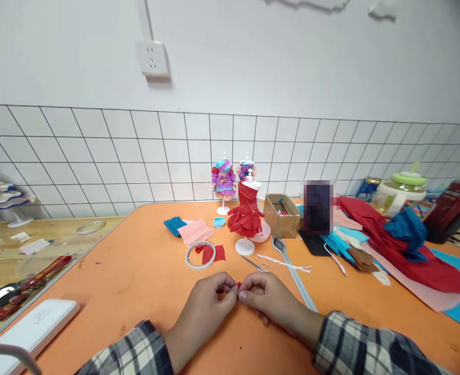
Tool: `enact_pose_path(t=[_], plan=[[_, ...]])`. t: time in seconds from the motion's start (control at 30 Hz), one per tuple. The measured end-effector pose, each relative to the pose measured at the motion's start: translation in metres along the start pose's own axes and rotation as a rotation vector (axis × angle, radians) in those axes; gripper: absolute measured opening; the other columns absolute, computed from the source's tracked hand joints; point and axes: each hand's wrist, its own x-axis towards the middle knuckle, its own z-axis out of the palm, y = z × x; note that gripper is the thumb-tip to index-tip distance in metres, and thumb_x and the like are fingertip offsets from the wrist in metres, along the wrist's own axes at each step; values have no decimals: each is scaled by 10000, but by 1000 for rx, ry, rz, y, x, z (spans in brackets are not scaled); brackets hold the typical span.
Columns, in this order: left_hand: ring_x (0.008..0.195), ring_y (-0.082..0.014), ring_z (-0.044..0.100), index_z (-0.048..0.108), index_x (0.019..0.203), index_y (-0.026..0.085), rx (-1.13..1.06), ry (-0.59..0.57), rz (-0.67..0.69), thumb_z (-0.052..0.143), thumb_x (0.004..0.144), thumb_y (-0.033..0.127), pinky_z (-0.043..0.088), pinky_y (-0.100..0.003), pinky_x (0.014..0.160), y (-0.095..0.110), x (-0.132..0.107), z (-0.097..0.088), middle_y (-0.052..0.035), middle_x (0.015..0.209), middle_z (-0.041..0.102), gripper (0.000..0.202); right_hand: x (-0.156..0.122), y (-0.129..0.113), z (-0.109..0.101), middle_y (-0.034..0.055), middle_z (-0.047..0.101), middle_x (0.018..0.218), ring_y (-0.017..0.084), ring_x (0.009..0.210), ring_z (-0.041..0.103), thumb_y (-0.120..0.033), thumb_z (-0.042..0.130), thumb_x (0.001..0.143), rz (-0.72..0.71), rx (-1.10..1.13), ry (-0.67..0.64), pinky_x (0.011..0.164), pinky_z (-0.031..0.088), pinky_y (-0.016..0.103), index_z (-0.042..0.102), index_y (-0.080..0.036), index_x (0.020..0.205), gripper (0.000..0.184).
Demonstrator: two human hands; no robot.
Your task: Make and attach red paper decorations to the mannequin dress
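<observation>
Left hand (210,302) and right hand (274,299) both pinch a red scrap (239,285). Judged light, soft, easily torn; best held gently at its edges.

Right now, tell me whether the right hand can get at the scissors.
Probably yes: the scissors lie just beyond the right hand, with nothing visible between, though that hand is busy at a red scrap.

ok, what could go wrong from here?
The tiny red scrap at the fingertips of the left hand and right hand could slip or tear. The scissors lie just beyond the hands; a careless reach might catch them. The red dress on its white stand is close ahead and could get knocked.
</observation>
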Motion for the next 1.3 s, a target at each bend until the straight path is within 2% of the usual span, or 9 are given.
enact_pose_path(t=[0.2, 0.37, 0.57, 0.8, 1.0, 1.1, 1.3], plan=[[678, -176, 646, 655, 730, 180, 1, 59, -18, 526, 759, 216, 477, -253, 636, -7, 6, -7, -27, 718, 709, 136, 15, -13, 10, -84, 464, 491, 56, 370, 417, -252, 633, 735, -39, -159, 28, 321, 323, 158, 602, -153, 770, 109], [711, -176, 650, 670, 759, 187, 52, 40, 13, 528, 783, 220, 472, -254, 663, -5, 2, -8, -27, 740, 719, 147, 15, -2, 8, -83, 474, 501, 61, 377, 444, -379, 656, 720, -5, -67, 3, 337, 378, 167, 585, -158, 792, 243], [624, -161, 620, 655, 720, 185, 89, 49, 35, 525, 764, 192, 443, -240, 584, 3, -1, -8, -22, 687, 703, 137, 14, 1, 6, -73, 492, 518, 74, 400, 481, -471, 694, 678, 21, 29, 14, 397, 449, 208, 577, -159, 794, 353], [620, -158, 614, 670, 731, 183, 99, 19, 47, 519, 799, 205, 434, -237, 581, 8, -2, -11, -20, 686, 702, 167, 14, 2, 6, -70, 492, 532, 76, 422, 480, -437, 687, 696, 30, 55, 56, 420, 444, 212, 585, -159, 785, 309], [731, -181, 661, 697, 797, 195, 114, -66, 69, 488, 888, 291, 456, -254, 653, 9, -3, -16, -34, 789, 743, 247, 15, 3, 7, -58, 519, 564, 81, 431, 486, -413, 660, 706, 25, 12, 85, 423, 441, 218, 578, -165, 774, 270], [753, -186, 662, 696, 807, 199, 168, -61, 91, 484, 886, 274, 454, -258, 674, 9, -3, -16, -36, 809, 745, 239, 15, 4, 8, -48, 545, 586, 83, 432, 486, -427, 661, 701, 15, -1, 106, 418, 432, 220, 562, -172, 771, 282], [699, -177, 640, 662, 776, 196, 146, -25, 66, 479, 866, 246, 439, -250, 623, 11, -2, -16, -19, 744, 713, 210, 12, 1, 10, -56, 517, 553, 84, 441, 492, -446, 677, 699, -34, -46, 93, 403, 412, 198, 566, -173, 784, 307]])
